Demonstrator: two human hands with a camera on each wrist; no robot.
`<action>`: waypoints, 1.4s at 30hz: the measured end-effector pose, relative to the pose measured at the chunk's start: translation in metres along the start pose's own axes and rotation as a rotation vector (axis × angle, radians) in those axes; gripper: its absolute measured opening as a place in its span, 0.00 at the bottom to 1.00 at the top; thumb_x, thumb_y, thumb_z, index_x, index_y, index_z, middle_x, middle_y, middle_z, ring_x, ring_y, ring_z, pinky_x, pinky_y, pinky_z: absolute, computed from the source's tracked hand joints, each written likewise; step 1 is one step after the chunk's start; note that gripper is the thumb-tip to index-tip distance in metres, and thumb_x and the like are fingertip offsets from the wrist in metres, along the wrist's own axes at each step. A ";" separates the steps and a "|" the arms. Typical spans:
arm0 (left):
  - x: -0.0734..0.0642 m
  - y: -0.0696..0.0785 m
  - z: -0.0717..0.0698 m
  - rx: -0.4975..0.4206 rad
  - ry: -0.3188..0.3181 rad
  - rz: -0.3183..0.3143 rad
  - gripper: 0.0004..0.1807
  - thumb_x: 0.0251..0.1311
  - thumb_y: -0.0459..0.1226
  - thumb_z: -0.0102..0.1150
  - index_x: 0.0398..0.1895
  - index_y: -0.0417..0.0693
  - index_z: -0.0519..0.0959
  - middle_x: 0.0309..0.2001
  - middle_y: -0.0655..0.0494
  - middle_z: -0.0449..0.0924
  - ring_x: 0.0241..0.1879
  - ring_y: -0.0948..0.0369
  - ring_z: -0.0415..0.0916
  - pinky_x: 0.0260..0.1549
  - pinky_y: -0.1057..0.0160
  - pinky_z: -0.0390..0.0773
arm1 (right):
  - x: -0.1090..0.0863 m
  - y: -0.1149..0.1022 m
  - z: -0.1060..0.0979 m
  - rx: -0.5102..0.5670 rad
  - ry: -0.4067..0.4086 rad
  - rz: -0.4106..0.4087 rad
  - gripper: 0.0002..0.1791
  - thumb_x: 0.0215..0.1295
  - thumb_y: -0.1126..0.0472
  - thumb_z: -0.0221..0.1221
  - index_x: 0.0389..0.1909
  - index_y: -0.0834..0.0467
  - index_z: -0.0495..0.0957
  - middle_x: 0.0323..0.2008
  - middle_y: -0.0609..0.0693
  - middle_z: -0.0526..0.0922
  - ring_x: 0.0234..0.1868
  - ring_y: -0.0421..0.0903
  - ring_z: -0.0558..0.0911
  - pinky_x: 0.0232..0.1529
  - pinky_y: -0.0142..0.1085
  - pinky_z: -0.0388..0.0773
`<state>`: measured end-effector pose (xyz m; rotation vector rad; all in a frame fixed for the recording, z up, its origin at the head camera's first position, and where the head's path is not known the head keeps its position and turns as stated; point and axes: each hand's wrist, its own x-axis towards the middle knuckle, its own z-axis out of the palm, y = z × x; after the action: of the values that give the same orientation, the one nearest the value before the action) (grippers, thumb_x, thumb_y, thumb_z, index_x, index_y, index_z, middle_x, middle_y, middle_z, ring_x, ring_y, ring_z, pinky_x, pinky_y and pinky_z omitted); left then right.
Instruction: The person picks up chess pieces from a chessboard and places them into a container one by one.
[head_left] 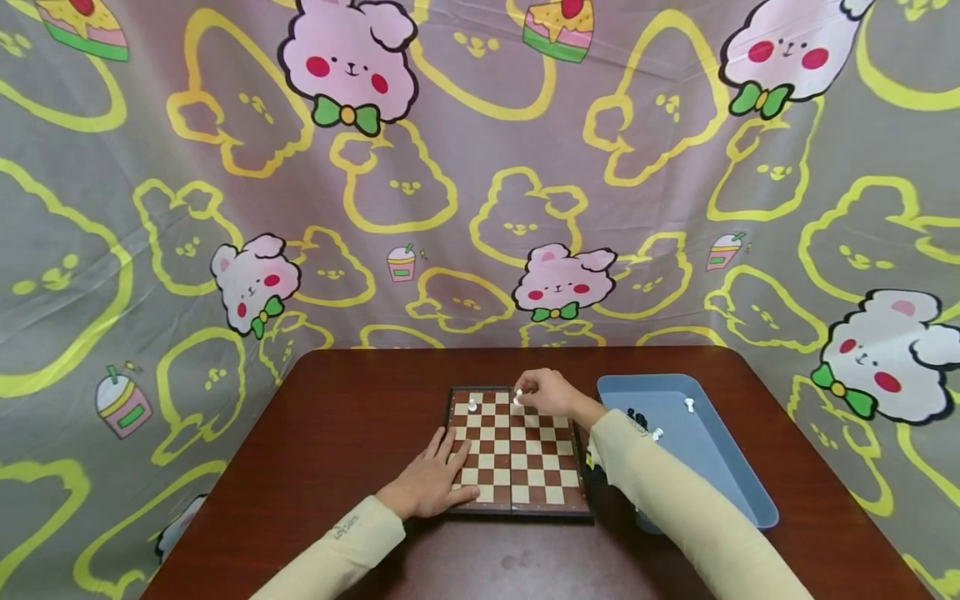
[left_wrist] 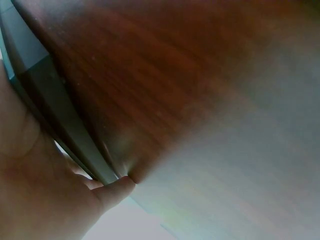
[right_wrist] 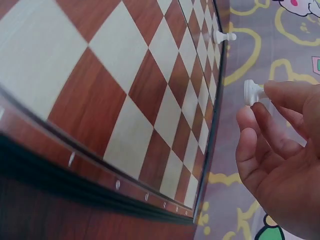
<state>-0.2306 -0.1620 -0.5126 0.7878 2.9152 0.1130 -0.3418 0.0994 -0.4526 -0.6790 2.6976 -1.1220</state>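
A brown-and-cream chessboard [head_left: 491, 472] lies on the table. My right hand [head_left: 553, 393] is over its far edge, pinching a white chess piece [right_wrist: 252, 93] between thumb and fingertips. In the right wrist view, the base of this piece is apart from the squares. One white pawn [head_left: 472, 405] stands on the far left part of the board. With fingers spread, my left hand [head_left: 429, 482] rests on the board's near left edge. The left wrist view shows the thumb along the dark side of the board [left_wrist: 70, 120].
Right of the board is a blue-grey tray [head_left: 738, 467]. It holds black chess pieces [head_left: 637, 418] and a white piece [head_left: 689, 405], with another white piece [head_left: 657, 434] beside my right sleeve. A patterned curtain [head_left: 450, 200] hangs behind the brown table [head_left: 345, 417].
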 end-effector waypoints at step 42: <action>-0.002 0.002 -0.006 -0.020 0.000 0.011 0.47 0.62 0.68 0.33 0.74 0.45 0.53 0.72 0.37 0.43 0.71 0.41 0.37 0.58 0.45 0.63 | -0.054 0.036 -0.073 -0.053 0.042 0.032 0.06 0.65 0.62 0.59 0.39 0.59 0.79 0.35 0.48 0.78 0.32 0.47 0.73 0.32 0.40 0.70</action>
<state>-0.2288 -0.1610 -0.5059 0.8004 2.9058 0.1430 -0.3276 0.1928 -0.4282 -0.6248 2.7723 -1.0728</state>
